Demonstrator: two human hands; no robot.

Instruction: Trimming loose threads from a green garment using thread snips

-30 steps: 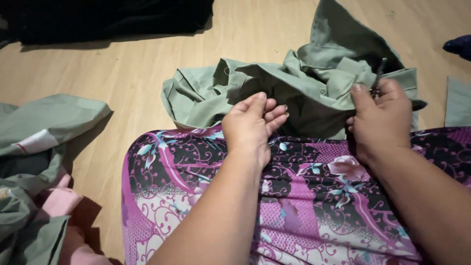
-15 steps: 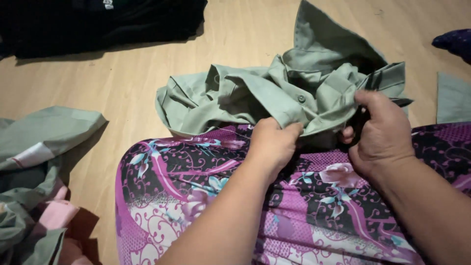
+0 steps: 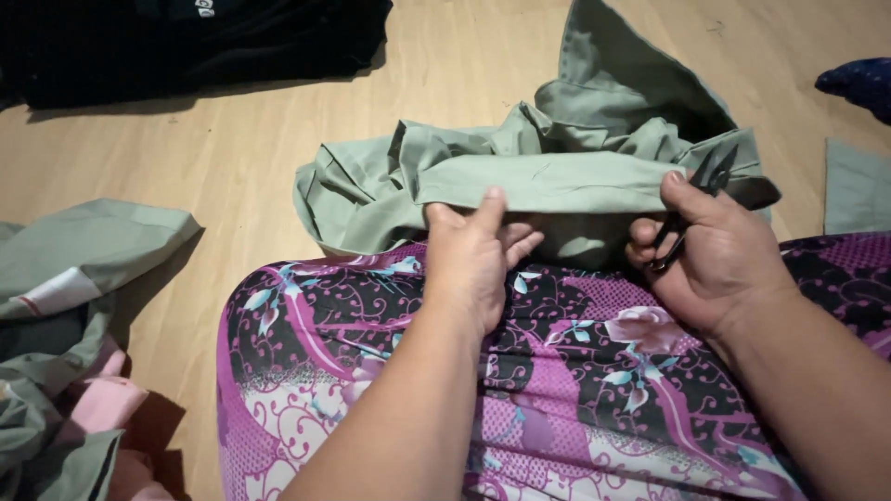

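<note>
Head view. The left hand (image 3: 478, 255) pinches the folded band of a sage-green garment (image 3: 548, 181), thumb on top, keeping the edge flat and taut. At 3 o'clock of it, the right hand (image 3: 719, 250) is closed around small dark scissors (image 3: 691, 209), tips raised toward the band's end. The garment lies on the wooden floor (image 3: 232, 139), at 12 o'clock of a purple floral cloth (image 3: 575, 380) covering the lap.

A light wooden floor (image 3: 232, 139) lies under warm light, with dark black fabric (image 3: 186, 42) at its far edge.
</note>
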